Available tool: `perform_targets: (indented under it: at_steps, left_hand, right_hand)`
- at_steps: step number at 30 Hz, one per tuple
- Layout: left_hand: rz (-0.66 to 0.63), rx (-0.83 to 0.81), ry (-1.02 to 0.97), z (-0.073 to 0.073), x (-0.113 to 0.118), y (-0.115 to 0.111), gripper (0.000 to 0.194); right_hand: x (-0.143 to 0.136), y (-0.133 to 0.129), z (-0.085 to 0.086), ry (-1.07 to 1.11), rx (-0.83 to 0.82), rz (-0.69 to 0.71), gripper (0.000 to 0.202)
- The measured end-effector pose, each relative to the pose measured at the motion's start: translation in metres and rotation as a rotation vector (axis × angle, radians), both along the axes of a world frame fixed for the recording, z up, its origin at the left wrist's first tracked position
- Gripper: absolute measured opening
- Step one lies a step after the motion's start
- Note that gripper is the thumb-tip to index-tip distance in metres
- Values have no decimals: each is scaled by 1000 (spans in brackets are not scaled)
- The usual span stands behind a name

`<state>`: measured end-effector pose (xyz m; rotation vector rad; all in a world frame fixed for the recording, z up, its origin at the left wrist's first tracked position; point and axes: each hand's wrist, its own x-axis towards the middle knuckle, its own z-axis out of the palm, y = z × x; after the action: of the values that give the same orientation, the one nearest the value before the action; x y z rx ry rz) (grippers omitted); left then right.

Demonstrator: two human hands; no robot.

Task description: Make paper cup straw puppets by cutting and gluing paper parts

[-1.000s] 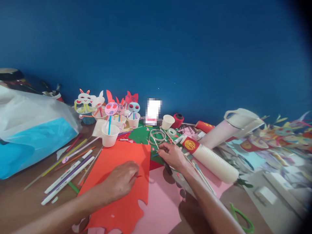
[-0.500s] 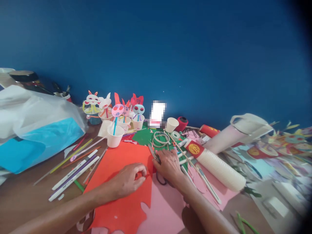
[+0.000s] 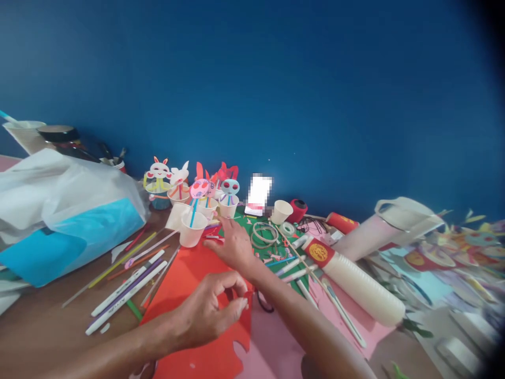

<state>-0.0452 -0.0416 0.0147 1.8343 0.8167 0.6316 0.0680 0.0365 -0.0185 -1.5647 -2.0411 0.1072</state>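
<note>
My left hand is over the red-orange paper sheet, its thumb and forefinger pressed together at the tips. Whatever is in that pinch, if anything, is too small to make out. My right hand reaches across beyond it, fingers apart, close to a white paper cup. A pink paper face on a blue stem stands up in this cup. Beside my right forearm shows a dark loop, probably a scissor handle; the rest is hidden. Pink paper lies under the red-orange sheet.
Paper characters in cups, such as a blue face, stand at the back. White markers and a plastic bag lie left. To the right are a stack of paper cups, a pitcher and a cable coil. A blue wall stands behind.
My right hand has left the scissors area and moved left and away from me, towards the paper cup. My left hand stays pinched over the red-orange sheet. The view has shifted slightly.
</note>
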Motion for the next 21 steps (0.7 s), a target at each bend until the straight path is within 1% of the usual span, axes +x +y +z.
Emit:
perform_targets:
  at_steps: [4, 7, 9, 15, 21]
  left_hand:
    - [19, -10, -11, 0, -3, 3, 8]
    - [31, -16, -15, 1, -5, 5, 6]
    - [24, -16, -22, 1, -5, 4, 5]
    - [13, -7, -9, -2, -2, 4, 5]
    - [7, -20, 6, -2, 1, 3, 6]
  right_hand:
    - [-20, 12, 1, -87, 7, 75, 41]
    - [-22, 16, 2, -110, 3, 131, 23]
    - [-20, 17, 4, -126, 16, 159, 18]
    - [-12, 13, 19, -268, 52, 156, 17]
    - [-23, 20, 23, -322, 73, 164, 22]
